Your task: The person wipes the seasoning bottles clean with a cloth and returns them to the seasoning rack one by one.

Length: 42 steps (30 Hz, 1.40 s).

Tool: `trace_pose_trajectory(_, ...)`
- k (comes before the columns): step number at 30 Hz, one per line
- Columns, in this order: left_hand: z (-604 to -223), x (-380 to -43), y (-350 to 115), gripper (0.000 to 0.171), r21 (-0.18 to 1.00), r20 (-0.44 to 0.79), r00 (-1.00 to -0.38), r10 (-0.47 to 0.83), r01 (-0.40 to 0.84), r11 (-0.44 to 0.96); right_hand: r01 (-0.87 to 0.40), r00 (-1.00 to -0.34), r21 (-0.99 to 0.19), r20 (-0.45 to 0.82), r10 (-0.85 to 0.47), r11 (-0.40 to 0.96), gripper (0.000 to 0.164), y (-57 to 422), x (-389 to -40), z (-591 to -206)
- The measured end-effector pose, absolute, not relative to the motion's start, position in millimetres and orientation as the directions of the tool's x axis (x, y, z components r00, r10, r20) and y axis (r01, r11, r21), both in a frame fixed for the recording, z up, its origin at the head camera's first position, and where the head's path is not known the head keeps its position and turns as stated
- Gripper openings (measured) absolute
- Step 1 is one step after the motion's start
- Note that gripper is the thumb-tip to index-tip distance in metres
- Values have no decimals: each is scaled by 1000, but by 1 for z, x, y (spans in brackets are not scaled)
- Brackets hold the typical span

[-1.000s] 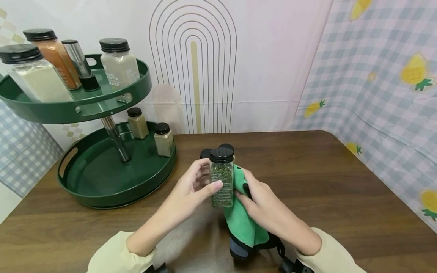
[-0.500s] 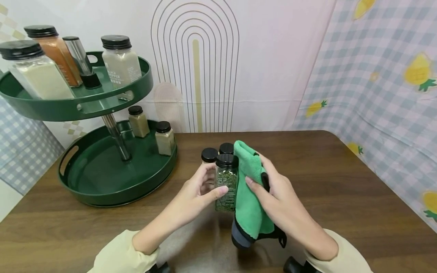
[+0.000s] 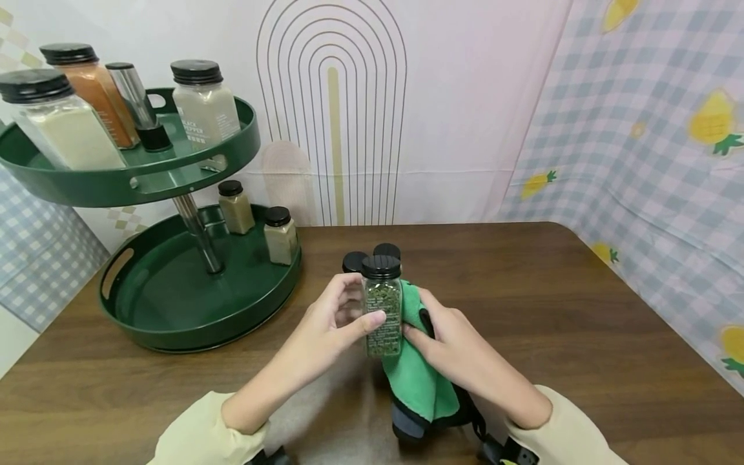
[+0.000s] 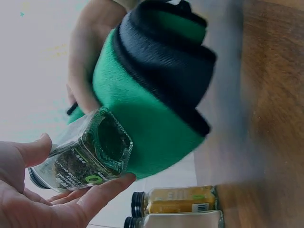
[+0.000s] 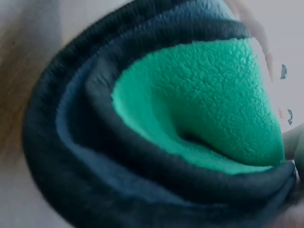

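In the head view my left hand [image 3: 328, 323] holds a square glass jar of dried green herbs [image 3: 383, 323] with a black lid, upright, thumb across its front. My right hand [image 3: 453, 332] grips a green cloth [image 3: 421, 391] with dark edging and presses it to the jar's right side. Seen from the left wrist, the herb jar [image 4: 78, 161] shows its label and glass base, with the cloth [image 4: 137, 123] behind it. The folded cloth [image 5: 204, 99] fills most of the right wrist view and hides the right fingers.
Two black-lidded jars stand just behind the herb jar; one, with yellow contents [image 4: 178, 202], shows in the left wrist view. At left, a two-tier green tray [image 3: 192, 332] bears small jars [image 3: 281, 239] below, larger jars [image 3: 206, 113] and a metal cylinder above.
The right hand and cloth rose along the jar toward its lid, then came back down. The herb jar shifted slightly right, then slightly back left, staying in the left hand.
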<state>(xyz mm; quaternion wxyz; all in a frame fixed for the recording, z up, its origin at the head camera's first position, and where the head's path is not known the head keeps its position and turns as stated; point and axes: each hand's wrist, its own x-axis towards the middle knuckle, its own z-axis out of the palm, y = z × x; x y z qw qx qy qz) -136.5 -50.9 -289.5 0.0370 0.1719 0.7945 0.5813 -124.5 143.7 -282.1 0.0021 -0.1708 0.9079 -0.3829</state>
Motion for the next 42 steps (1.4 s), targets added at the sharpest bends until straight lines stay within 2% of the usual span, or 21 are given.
trace_pose_trajectory(4,-288,-137,-53,49,942,139,-931,336,230,246,-288,-945,-724,110,-307,627,45,145,-126,-282)
trace_pose_trajectory(10,-294,-141,-52,50,918,169,-906,389,288,272,-245,-965,-767,130,-230,594,46,147,-117,-269)
trace_pose_trajectory(16,-297,-144,-53,50,872,185,-905,383,331,361,-310,-951,-752,237,-201,581,46,149,-108,-260)
trace_pose_trajectory(21,-295,-145,-56,53,824,199,-923,330,340,454,-353,-935,-731,255,-247,584,49,147,-112,-267)
trace_pose_trajectory(32,-281,-139,-58,49,900,218,-931,291,308,309,-326,-921,-733,104,-376,597,47,143,-126,-289)
trace_pose_trajectory(38,-286,-141,-58,47,879,200,-922,332,318,356,-298,-943,-751,134,-306,589,48,143,-119,-278)
trace_pose_trajectory(42,-290,-141,-57,49,838,192,-907,375,350,418,-329,-941,-750,212,-262,574,48,145,-110,-268)
